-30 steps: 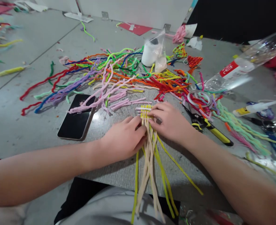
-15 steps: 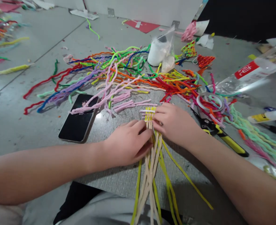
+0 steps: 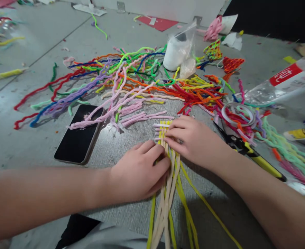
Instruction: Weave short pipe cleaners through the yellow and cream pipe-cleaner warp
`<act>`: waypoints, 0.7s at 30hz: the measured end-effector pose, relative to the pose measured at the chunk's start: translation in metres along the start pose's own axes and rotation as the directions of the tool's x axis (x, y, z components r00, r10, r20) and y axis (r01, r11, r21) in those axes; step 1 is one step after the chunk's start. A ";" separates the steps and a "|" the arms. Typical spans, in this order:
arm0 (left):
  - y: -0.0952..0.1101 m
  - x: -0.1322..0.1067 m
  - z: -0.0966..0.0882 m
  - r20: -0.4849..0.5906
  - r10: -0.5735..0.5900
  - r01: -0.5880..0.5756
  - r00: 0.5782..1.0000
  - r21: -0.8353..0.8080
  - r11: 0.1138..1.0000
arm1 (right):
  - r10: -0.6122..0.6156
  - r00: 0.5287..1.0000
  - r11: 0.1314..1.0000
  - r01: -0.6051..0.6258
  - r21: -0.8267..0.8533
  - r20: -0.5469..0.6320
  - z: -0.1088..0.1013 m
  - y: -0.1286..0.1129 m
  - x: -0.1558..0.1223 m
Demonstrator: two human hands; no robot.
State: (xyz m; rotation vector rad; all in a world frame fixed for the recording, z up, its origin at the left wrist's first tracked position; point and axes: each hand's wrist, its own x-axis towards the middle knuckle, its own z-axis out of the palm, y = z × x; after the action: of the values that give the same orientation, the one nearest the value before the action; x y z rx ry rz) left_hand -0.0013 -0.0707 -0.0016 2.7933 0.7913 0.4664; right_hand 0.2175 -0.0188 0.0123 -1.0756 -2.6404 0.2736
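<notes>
A small woven piece of yarn (image 3: 163, 125) lies on the grey table, its yellow and cream strands crossed by short pale pink ones. Long cream and yellow strands (image 3: 166, 204) trail from it toward my body. My left hand (image 3: 146, 169) is closed around the strands just below the weave, its fingertips partly hidden. Against the weave's right side, my right hand (image 3: 188, 138) pinches at the crossing strands and covers that edge. Short pink yarn pieces (image 3: 139, 119) lie just beyond the weave.
A phone (image 3: 76, 138) lies to the left under pink yarn ends. Beyond are a heap of coloured yarn (image 3: 111, 76) and a white spool (image 3: 173, 52) in a plastic bag. Scissors (image 3: 256, 157), a tape roll (image 3: 237, 114) and a plastic bottle (image 3: 284, 79) lie to the right.
My left hand has slid slightly down the strands. My right hand stays at the weave's right edge, its fingers shifted a little. The view has moved slightly.
</notes>
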 end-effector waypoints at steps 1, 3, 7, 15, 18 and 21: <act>0.002 -0.001 0.000 0.001 -0.007 0.007 1.000 0.014 1.000 | -0.002 1.000 1.000 0.002 0.004 0.000 0.000 0.000 0.000; 0.006 -0.002 0.000 -0.007 -0.019 0.019 1.000 0.052 0.998 | 0.003 1.000 1.000 -0.003 0.011 -0.005 0.000 0.000 0.001; 0.012 -0.005 0.000 -0.044 0.006 -0.002 0.999 0.079 0.997 | 0.024 0.999 1.000 -0.024 -0.004 -0.030 0.004 0.000 0.002; 0.011 -0.004 0.001 -0.089 0.042 -0.039 0.995 0.037 0.999 | 0.047 0.997 0.995 -0.052 -0.081 -0.062 0.009 -0.004 0.001; 0.010 -0.004 0.003 -0.075 0.048 -0.046 0.996 0.033 0.998 | 0.042 0.997 0.992 -0.050 -0.114 -0.070 0.009 -0.006 0.002; 0.011 -0.005 0.004 -0.039 0.053 -0.052 0.998 0.023 0.998 | 0.022 0.996 0.993 -0.031 -0.112 -0.083 0.009 -0.007 0.003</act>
State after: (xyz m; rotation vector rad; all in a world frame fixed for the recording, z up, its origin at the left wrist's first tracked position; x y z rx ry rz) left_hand 0.0011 -0.0827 -0.0035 2.8393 0.7364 0.5270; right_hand 0.2082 -0.0221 0.0062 -1.1323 -2.5972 0.0835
